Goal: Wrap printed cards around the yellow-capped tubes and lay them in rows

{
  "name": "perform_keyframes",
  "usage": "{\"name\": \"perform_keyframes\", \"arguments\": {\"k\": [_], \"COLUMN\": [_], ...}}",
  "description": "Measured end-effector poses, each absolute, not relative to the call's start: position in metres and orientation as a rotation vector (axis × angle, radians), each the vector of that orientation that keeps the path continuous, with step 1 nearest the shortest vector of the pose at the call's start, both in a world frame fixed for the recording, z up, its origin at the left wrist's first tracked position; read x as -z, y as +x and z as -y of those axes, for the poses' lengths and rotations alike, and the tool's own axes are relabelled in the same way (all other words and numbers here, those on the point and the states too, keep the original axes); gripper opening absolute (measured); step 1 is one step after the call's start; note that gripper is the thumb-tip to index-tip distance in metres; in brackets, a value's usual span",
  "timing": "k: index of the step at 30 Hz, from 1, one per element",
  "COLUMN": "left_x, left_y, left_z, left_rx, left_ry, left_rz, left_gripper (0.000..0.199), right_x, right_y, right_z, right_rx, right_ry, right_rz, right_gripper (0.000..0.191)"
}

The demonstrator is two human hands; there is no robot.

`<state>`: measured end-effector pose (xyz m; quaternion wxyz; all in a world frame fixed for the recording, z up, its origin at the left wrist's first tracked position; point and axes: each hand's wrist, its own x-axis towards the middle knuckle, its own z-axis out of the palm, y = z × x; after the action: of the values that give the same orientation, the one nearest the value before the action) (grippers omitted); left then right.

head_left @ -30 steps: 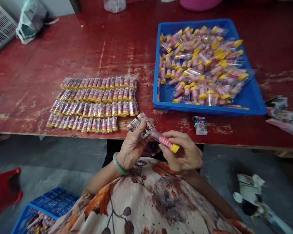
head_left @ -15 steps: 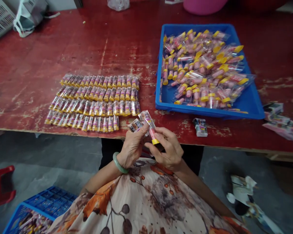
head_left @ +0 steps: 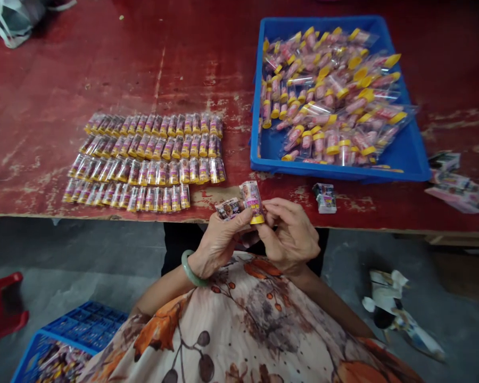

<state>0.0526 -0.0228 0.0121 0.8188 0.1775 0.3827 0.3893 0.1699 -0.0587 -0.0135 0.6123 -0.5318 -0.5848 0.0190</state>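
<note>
Above my lap, just off the table edge, I hold a small clear tube with a yellow cap at its lower end. A printed label lies around or against it, covering most of its pink contents. My left hand is closed, its thumb pressing on the tube and label. That same hand also keeps a small stack of printed labels in its fingers. My right hand has its bent fingertips and thumb at the tube's right side, by the cap. Some of its fingers are hidden.
Rows of labelled tubes stand at left on the red table. A blue tray of unlabelled tubes lies right. Label stacks sit near the front edge. Below left are a blue crate and a red stool.
The label, held beside the tube before, now covers it. My right hand has shifted slightly right, from the tube's body to its side. The view has tilted down a little.
</note>
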Motion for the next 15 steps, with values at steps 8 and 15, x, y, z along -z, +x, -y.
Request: {"name": "perform_keyframes", "arguments": {"k": [8,15], "left_x": [-0.010,-0.012], "left_y": [0.052,0.051], "left_z": [0.029,0.031], "left_rx": [-0.817,-0.830], "left_ry": [0.431,0.427], "left_rz": [-0.833,-0.785], "left_gripper": [0.028,0.028], "right_x": [0.001,-0.004], "right_y": [0.166,0.164], "right_z": [0.059,0.061], "right_rx": [0.034,0.059], "right_ry": [-1.204,-1.208], "right_rz": [1.375,1.389], "right_gripper": [0.037,0.034]}}
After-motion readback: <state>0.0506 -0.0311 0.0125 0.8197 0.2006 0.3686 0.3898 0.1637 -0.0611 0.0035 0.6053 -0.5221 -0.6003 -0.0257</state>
